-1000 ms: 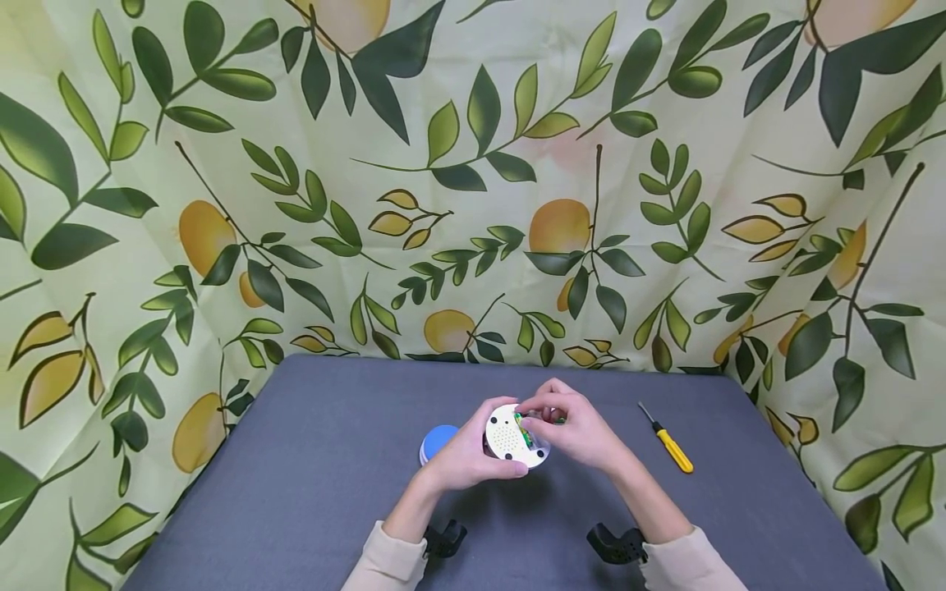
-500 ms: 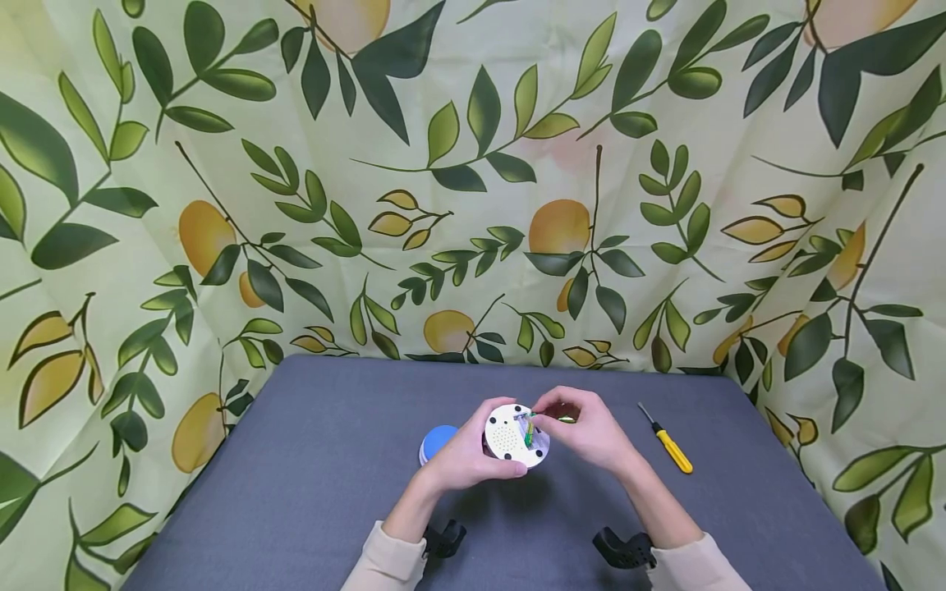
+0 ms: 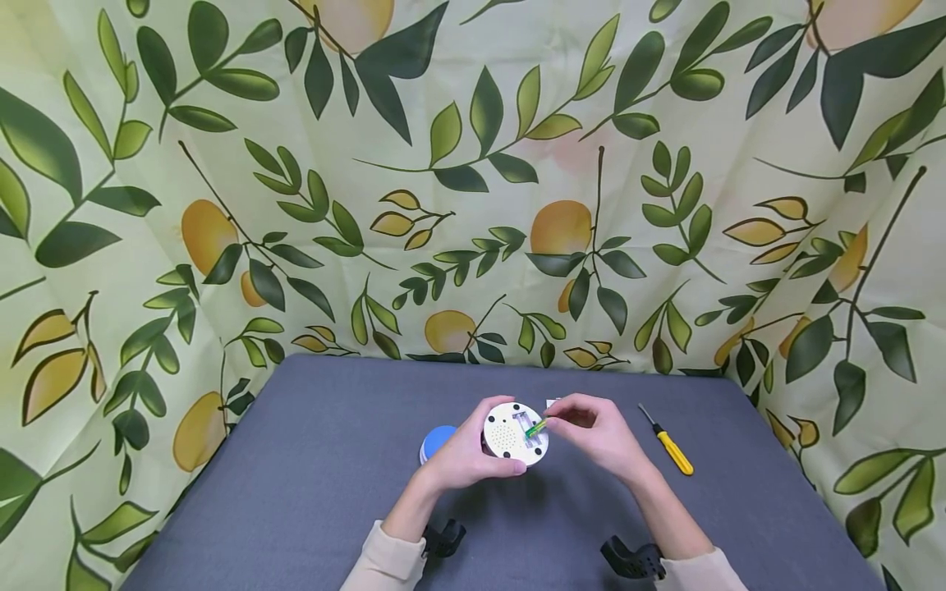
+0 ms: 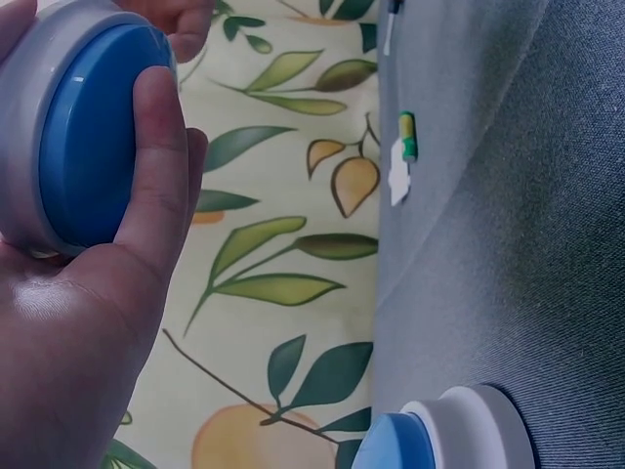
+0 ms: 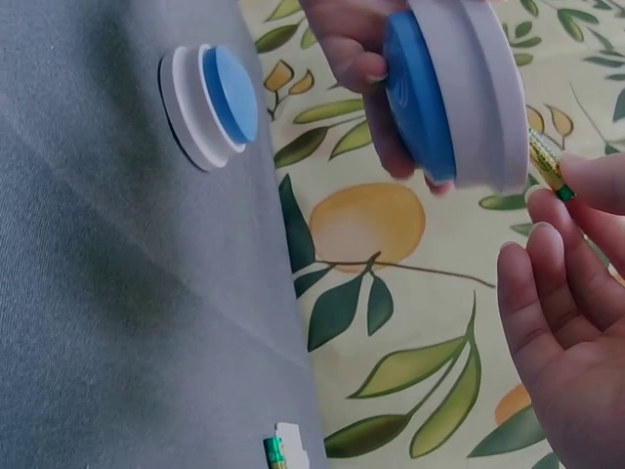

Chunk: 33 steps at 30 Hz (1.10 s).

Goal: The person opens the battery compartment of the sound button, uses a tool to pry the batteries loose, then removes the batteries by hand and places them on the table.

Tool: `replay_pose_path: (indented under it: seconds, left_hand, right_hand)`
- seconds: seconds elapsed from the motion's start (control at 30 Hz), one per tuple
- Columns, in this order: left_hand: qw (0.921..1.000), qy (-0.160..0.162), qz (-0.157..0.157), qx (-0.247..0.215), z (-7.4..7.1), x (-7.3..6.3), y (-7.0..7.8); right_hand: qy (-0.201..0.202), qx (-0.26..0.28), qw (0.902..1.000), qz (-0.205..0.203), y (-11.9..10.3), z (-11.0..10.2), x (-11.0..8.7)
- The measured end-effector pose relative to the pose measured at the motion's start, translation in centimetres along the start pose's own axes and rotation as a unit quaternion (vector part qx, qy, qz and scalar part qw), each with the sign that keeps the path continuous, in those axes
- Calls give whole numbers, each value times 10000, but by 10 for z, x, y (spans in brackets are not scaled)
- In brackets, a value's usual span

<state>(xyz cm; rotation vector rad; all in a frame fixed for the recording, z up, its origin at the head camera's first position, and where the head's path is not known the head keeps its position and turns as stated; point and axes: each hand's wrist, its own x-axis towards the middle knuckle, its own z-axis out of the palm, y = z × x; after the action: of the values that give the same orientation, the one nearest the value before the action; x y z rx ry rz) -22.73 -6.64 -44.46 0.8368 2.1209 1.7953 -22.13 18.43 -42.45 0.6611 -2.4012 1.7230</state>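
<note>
My left hand (image 3: 473, 451) grips a round push button (image 3: 506, 440) by its sides. Its white underside, with small holes and dark feet, faces up in the head view, showing a battery compartment (image 3: 521, 421). A blue dome (image 4: 98, 132) forms the other face, seen in the left wrist view. Between thumb and fingertips my right hand (image 3: 602, 437) pinches a green and yellow battery (image 3: 536, 428). This battery slants out of the compartment, its lower end overlapping the opening. On the table lies another battery (image 4: 407, 137) beside a small white piece (image 4: 398, 178).
A second blue and white push button (image 3: 436, 443) sits on the grey table (image 3: 355, 410), left of my left hand. To the right lies a yellow-handled screwdriver (image 3: 671, 447). A leaf-patterned cloth (image 3: 473, 222) hangs behind and along the sides.
The right hand has drawn back to the right, tilting the battery up out of the compartment. The small white piece now shows behind it. My left hand stays nearly still.
</note>
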Motion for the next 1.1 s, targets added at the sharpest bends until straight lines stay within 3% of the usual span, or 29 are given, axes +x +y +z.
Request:
replay_pose_path:
  seconds: [0.27,0.7,1.1]
  left_hand:
    - [9999,77,60,44,0,-1,-1]
    - [9997,180,64,151,0,-1,0]
    - [9996,173,19,203,1,-1,0]
  right_hand:
    - [363,70,9989,286,9,-9,-7]
    - [1035,90,9899,968,45,-22,-8]
    - [1154,-430,9760,1794,80,-26,-3]
